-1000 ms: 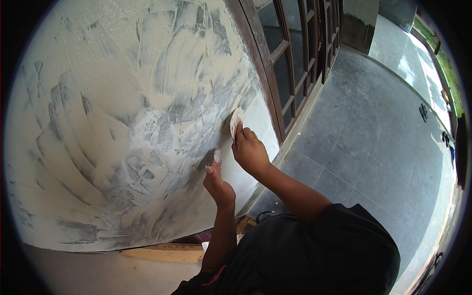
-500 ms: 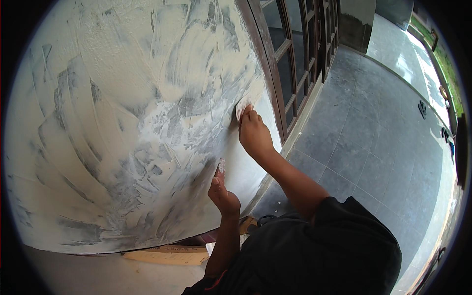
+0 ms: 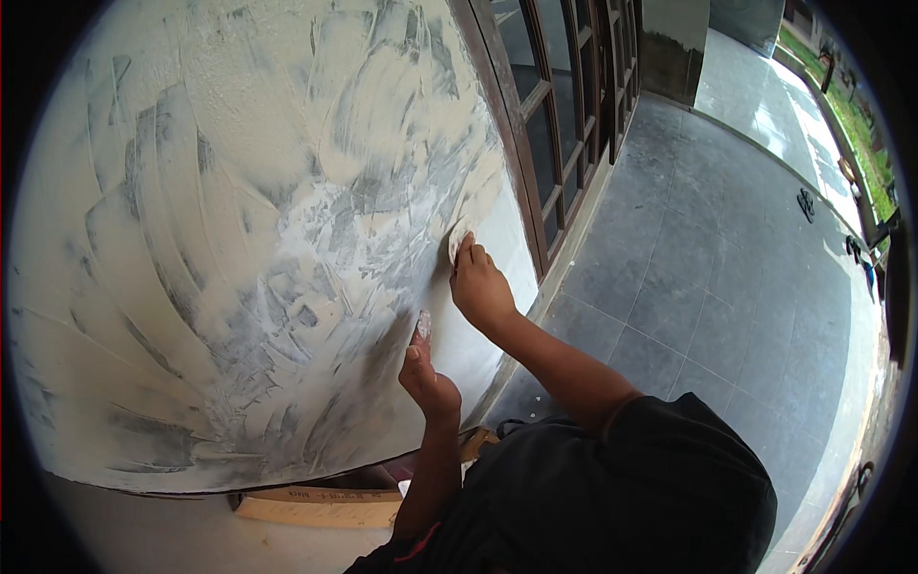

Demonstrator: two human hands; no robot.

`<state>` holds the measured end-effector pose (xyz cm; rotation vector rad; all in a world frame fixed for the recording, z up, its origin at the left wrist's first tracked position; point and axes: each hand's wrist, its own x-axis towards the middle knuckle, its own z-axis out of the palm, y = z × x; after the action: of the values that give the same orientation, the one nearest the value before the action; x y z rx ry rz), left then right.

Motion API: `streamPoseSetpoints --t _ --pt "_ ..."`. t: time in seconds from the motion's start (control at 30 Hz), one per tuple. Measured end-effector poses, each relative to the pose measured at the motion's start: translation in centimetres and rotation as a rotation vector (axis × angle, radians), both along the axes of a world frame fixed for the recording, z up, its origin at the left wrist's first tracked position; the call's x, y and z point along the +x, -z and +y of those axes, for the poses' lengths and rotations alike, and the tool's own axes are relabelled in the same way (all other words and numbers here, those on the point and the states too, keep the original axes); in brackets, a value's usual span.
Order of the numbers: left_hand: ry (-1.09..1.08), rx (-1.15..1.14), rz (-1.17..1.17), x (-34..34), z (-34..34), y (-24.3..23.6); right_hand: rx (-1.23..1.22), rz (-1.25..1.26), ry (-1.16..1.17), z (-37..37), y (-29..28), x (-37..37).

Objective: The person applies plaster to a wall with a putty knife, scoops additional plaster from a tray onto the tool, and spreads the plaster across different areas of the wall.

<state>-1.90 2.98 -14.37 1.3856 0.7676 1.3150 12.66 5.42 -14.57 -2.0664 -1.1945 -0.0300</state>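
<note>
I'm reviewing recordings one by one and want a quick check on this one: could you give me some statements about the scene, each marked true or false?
1. The right hand holds a flat scraper at the wall. True.
2. The wall is evenly coated in one colour. False; it is streaky, pale and grey.
3. The left hand is lower in the picture than the right hand. True.
4. The floor is wooden boards. False; it is grey tile.
5. The shirt is bright yellow. False; it is black.

Grey tiled floor (image 3: 660, 297), dark sandals (image 3: 806, 205) lying on it
</note>
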Motion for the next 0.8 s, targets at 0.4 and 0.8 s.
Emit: streamPoseSetpoints --t 0.4,0.8 --pt "0.040 0.024 -0.005 -0.2 0.2 0.5 0.059 -0.118 0.105 1.0 -1.8 3.0" --pt "0.095 0.033 -0.018 0.9 0.1 0.2 0.112 -0.015 0.164 1.1 -2.4 5.8"
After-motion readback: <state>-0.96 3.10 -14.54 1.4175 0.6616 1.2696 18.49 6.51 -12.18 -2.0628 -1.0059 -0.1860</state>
